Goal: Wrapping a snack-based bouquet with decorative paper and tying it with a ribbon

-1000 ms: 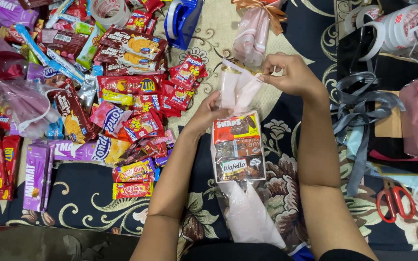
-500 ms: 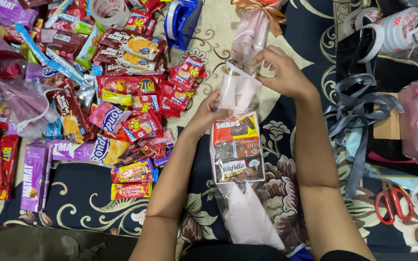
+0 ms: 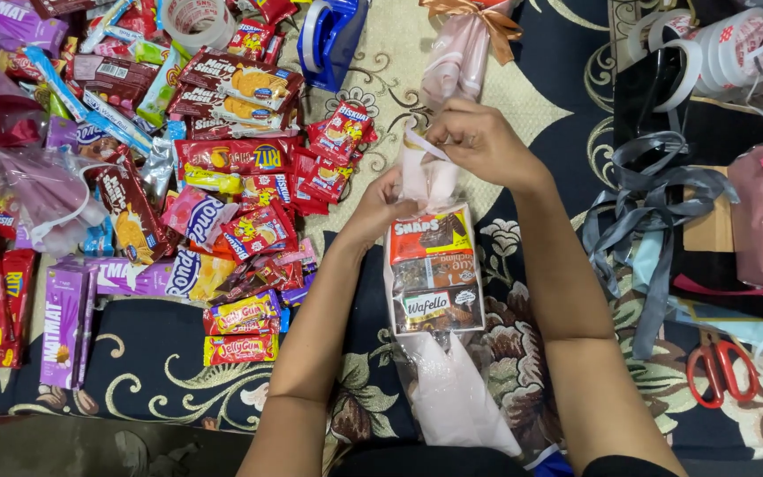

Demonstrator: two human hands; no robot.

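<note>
A clear plastic bag [image 3: 434, 274] filled with three stacked snack packs lies on the patterned carpet [image 3: 152, 389] in front of me. My left hand [image 3: 380, 208] pinches the bag's gathered neck just above the top snack pack. My right hand [image 3: 479, 141] holds the bag's twisted top end higher up, fingers closed around the plastic. A stack of empty clear bags [image 3: 457, 397] lies under the filled one, towards me.
A heap of snack packets [image 3: 222, 177] covers the carpet at the left. A blue tape dispenser [image 3: 333, 40] and a finished bag tied with a gold bow [image 3: 465, 49] lie ahead. Grey ribbon [image 3: 655, 212], tape rolls [image 3: 708, 53] and red scissors [image 3: 721, 371] sit right.
My right hand has moved left and slightly down, drawing the bag's top closer together over the neck. My left hand stays at the neck.
</note>
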